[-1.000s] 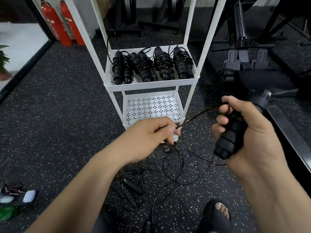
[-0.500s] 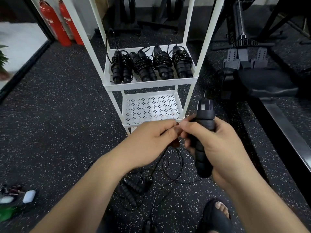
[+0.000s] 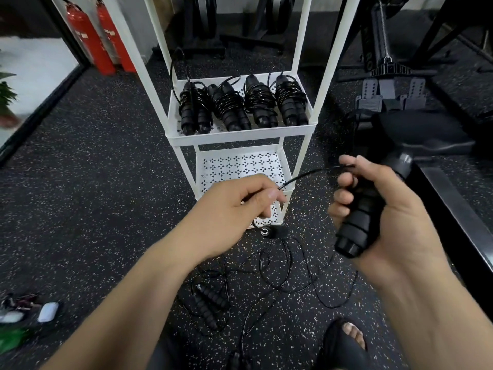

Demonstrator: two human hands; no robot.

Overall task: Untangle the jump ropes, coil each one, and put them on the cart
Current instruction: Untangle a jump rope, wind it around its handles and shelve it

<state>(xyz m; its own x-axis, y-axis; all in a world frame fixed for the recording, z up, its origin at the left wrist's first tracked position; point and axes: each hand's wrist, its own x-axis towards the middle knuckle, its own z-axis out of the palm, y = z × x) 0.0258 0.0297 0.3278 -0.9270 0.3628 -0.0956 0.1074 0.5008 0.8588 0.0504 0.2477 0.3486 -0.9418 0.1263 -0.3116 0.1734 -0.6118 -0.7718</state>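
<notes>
Four coiled ropes (image 3: 241, 104) sit on the cart (image 3: 240, 136) shelf, and a tangle (image 3: 269, 276) is left on the floor. You're mid-coil: right hand (image 3: 386, 220) clamped round a handle (image 3: 354, 228), left hand (image 3: 229, 206) pinching its cord (image 3: 306, 174). Next, wrap that span round the handle and keep tension. Half a second ago your hands touched; now they're apart, cord taut.

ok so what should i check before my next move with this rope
1. Right hand grips handle: ok.
2. Left hand pinches cord: ok.
3. Cord between hands free of knots: ok.
4. Floor loops clear of spare handles: cannot tell, strands overlap.
5. Foot off the loops: cannot tell.
6. Cart space: four coils on upper shelf, lower shelf free: ok.
</notes>
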